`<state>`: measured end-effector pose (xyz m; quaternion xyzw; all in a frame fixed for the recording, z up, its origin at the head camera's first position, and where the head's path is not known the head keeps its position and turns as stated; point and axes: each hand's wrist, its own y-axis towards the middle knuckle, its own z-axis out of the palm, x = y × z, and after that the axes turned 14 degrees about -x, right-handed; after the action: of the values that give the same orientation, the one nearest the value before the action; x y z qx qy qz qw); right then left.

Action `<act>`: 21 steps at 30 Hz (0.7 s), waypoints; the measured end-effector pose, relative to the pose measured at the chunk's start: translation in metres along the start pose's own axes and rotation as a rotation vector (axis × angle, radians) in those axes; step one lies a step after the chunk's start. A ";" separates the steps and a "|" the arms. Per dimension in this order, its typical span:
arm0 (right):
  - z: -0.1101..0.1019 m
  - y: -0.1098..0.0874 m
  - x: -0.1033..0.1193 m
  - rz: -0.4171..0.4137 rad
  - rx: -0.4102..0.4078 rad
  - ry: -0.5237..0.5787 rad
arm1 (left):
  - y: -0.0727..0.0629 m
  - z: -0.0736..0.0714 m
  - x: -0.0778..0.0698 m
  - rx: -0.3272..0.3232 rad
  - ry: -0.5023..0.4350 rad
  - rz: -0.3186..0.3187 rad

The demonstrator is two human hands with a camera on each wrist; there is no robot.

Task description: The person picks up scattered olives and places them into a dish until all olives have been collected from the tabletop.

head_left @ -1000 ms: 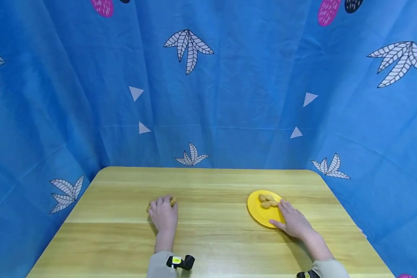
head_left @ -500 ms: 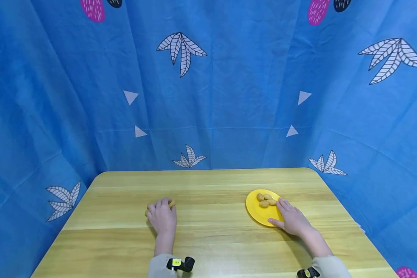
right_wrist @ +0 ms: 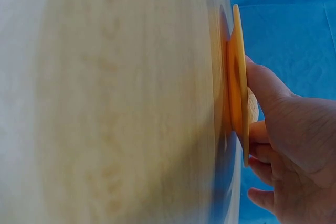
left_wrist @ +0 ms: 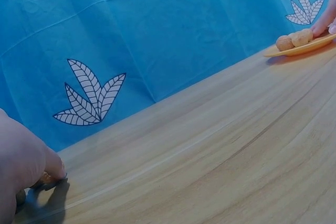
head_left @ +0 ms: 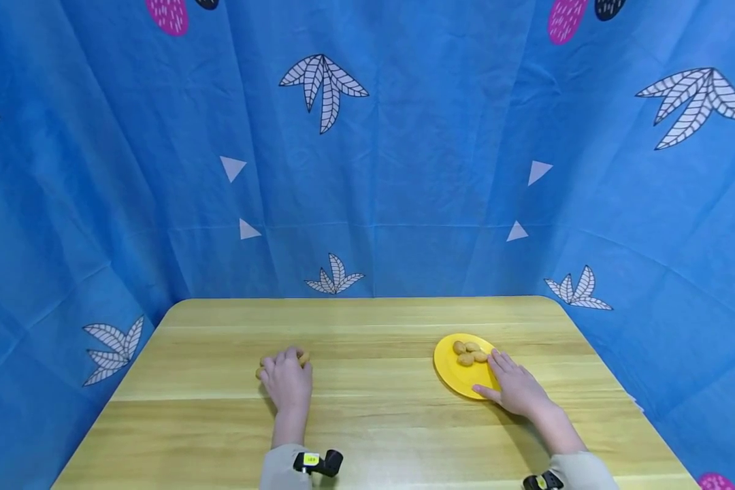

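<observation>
My left hand (head_left: 289,382) is lowered over several tan, walnut-like lumps (head_left: 304,358) at the left of the table, its fingers curled down around them. In the left wrist view that hand hides most of the lumps, so their number is unclear. On the right lies a round yellow plate (head_left: 454,380) bearing several similar tan lumps (head_left: 465,359). My right hand (head_left: 517,391) rests on the plate's right edge with thumb and fingers spread and fairly straight. In the right wrist view the plate (right_wrist: 239,82) appears edge-on, thumb and fingertips lying over its top side.
The wooden table (head_left: 367,422) has rounded far corners. A blue patterned curtain (head_left: 367,177) hangs right behind it and along both sides. Bare tabletop stretches between the two hands. Each wrist wears a small black camera (head_left: 320,463).
The head view has shifted slightly. Both hands, the plate and the lumps stay where they were on the table.
</observation>
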<state>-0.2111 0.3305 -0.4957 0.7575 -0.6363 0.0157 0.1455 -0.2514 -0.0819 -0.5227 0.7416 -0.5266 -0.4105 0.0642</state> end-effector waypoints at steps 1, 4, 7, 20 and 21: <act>0.000 0.000 0.000 -0.001 -0.001 0.000 | 0.000 0.000 0.000 0.001 -0.003 -0.001; 0.000 0.000 0.000 0.000 0.000 -0.001 | 0.000 0.000 -0.001 0.004 -0.006 -0.003; 0.000 0.000 0.001 0.001 0.003 0.002 | 0.000 -0.001 -0.002 0.001 -0.006 0.005; -0.001 -0.001 0.002 0.001 -0.003 0.005 | -0.004 0.001 -0.024 -0.009 -0.064 0.057; -0.001 -0.001 0.002 -0.001 -0.004 0.006 | -0.005 0.001 -0.027 -0.015 -0.069 0.062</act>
<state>-0.2098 0.3292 -0.4945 0.7573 -0.6356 0.0166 0.1490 -0.2515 -0.0570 -0.5120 0.7097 -0.5482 -0.4377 0.0643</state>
